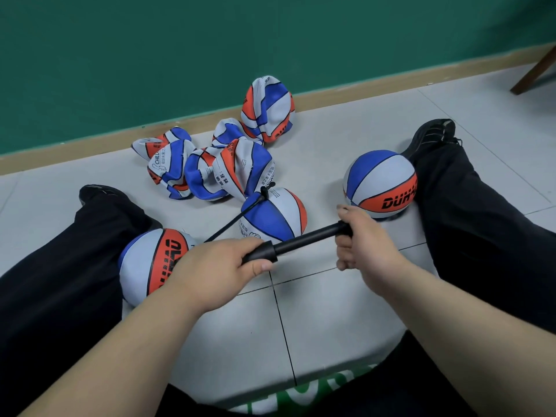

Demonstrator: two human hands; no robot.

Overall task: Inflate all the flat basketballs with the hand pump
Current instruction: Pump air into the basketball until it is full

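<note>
My left hand (216,263) grips the barrel of a black hand pump (296,243). My right hand (362,239) grips the pump's handle, which is drawn out to the right. A thin black hose (233,219) runs from the pump up to the valve on a partly round basketball (275,215) on the floor between my legs. Two round balls lie by my legs: one at my left knee (150,263), one by my right leg (380,183). Several flat, crumpled balls (207,170) are heaped near the wall, with one more (267,108) standing against the skirting.
I sit on a grey tiled floor (301,320) with both legs in black trousers spread wide. A green wall with a tan skirting board (90,145) runs behind the heap. A brown chair leg (535,70) stands at the far right.
</note>
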